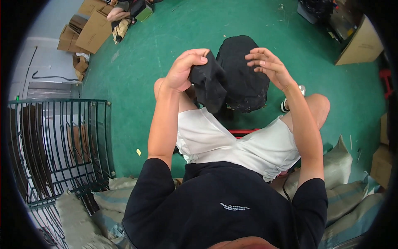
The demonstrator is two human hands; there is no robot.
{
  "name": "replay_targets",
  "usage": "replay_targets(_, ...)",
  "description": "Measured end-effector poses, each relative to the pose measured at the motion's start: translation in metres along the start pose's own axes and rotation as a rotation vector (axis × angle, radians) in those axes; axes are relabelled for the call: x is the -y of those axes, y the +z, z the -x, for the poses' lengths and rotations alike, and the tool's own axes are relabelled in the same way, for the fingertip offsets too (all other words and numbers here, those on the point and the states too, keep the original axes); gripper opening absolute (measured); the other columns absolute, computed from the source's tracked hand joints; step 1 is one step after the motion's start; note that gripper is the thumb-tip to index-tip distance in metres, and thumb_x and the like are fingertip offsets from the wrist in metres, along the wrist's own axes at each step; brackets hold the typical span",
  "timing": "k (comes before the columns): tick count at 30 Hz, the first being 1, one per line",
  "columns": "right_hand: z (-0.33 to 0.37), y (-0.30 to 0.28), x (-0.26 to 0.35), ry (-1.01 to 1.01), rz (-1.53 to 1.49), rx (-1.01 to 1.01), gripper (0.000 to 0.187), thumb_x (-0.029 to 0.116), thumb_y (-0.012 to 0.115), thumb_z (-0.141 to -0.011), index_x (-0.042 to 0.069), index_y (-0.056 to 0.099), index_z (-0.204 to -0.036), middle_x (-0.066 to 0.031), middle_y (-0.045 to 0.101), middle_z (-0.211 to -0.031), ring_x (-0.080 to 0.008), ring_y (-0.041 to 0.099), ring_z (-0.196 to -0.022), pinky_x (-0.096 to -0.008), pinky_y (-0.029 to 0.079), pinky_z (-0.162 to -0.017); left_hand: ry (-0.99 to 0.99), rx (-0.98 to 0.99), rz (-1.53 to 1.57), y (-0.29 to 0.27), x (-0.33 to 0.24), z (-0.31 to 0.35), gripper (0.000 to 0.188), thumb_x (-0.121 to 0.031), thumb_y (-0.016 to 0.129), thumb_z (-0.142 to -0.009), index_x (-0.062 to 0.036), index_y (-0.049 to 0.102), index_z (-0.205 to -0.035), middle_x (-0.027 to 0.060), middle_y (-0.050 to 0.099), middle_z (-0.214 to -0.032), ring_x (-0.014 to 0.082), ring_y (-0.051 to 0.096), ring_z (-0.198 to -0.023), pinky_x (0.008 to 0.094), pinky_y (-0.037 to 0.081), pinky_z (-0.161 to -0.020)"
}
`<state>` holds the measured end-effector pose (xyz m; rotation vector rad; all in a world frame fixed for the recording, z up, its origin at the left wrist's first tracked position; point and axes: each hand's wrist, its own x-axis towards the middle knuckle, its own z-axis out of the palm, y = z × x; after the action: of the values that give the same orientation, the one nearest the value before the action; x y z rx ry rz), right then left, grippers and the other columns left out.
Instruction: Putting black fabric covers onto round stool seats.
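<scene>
My left hand (182, 70) grips a piece of black cloth (210, 85) between thumb and fingers, and the cloth hangs down in folds. Just right of it, between my knees, stands a rounded black bundle (238, 60) that looks covered in dark fabric. Small light specks show along its lower edge; what it rests on is hidden. Over the bundle's right side hovers my right hand (271, 68), its fingers apart and slightly bent, holding nothing. Whether those fingertips touch the fabric I cannot tell.
Green floor (166, 25) surrounds me. To my left stands a dark green metal rack (110, 137). Stuffed woven sacks (338, 166) lie behind me on both sides. Cardboard boxes (95, 33) and another person's arm (118, 13) are at the far left, and an open carton (360, 45) is far right.
</scene>
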<state>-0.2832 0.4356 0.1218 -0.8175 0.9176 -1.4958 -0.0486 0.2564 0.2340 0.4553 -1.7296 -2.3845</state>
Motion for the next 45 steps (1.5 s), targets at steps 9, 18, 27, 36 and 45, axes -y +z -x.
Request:
replay_targets(9, -0.003, 0.030, -0.016, 0.124, 0.067, 0.270, 0.078, 0.011, 0.064, -0.066, 0.009, 0.042, -0.140, -0.0079, 0.048, -0.136, -0.0216, 0.039, -0.130, -0.0353, 0.025, -0.110, -0.049, 0.303, -0.156, 0.023, 0.005, -0.007, 0.017, -0.018, 0.057, -0.086, -0.0056, 0.054, -0.075, -0.0085, 0.042, -0.066, 0.0018, 0.036, -0.062, 0.0207, 0.028, -0.058)
replay_targets(18, 0.017, 0.025, -0.014, 0.226, -0.235, 0.166, 0.054, 0.008, 0.068, -0.080, -0.003, 0.049, -0.129, -0.0103, 0.060, -0.121, -0.0164, 0.061, -0.104, -0.0318, 0.046, -0.095, 0.262, 0.416, 0.826, 0.013, 0.068, -0.021, 0.048, -0.042, 0.049, -0.097, 0.0005, 0.050, -0.121, 0.0122, 0.063, -0.113, 0.0231, 0.062, -0.103, 0.0353, 0.051, -0.091)
replay_targets(27, 0.005, 0.013, -0.004, -0.114, -0.502, -0.094, 0.021, 0.011, 0.052, -0.096, 0.002, 0.053, -0.115, -0.0096, 0.064, -0.105, -0.0179, 0.066, -0.092, -0.0326, 0.055, -0.084, -0.095, 0.005, 0.886, 0.027, 0.182, 0.016, 0.101, -0.074, 0.050, -0.079, -0.0002, 0.029, -0.146, 0.0163, 0.035, -0.149, 0.0310, 0.036, -0.136, 0.0465, 0.028, -0.112)
replay_targets(36, 0.006, -0.008, 0.000, -0.192, -0.571, -0.187, 0.017, 0.015, 0.047, -0.099, 0.002, 0.057, -0.105, -0.0112, 0.067, -0.101, -0.0204, 0.067, -0.087, -0.0346, 0.056, -0.081, 0.432, 0.217, 1.141, 0.021, 0.151, 0.028, 0.062, -0.023, 0.068, -0.079, 0.0024, 0.047, -0.132, 0.0170, 0.053, -0.133, 0.0333, 0.050, -0.125, 0.0479, 0.041, -0.104)
replay_targets(45, 0.001, -0.015, 0.000, -0.149, -0.542, -0.317, 0.020, 0.017, 0.047, -0.099, 0.000, 0.056, -0.106, -0.0140, 0.065, -0.105, -0.0245, 0.066, -0.093, -0.0375, 0.056, -0.084, 0.366, -0.101, 0.926, 0.008, 0.153, 0.034, 0.066, -0.039, 0.065, -0.085, 0.0014, 0.045, -0.133, 0.0159, 0.050, -0.137, 0.0297, 0.050, -0.124, 0.0454, 0.041, -0.105)
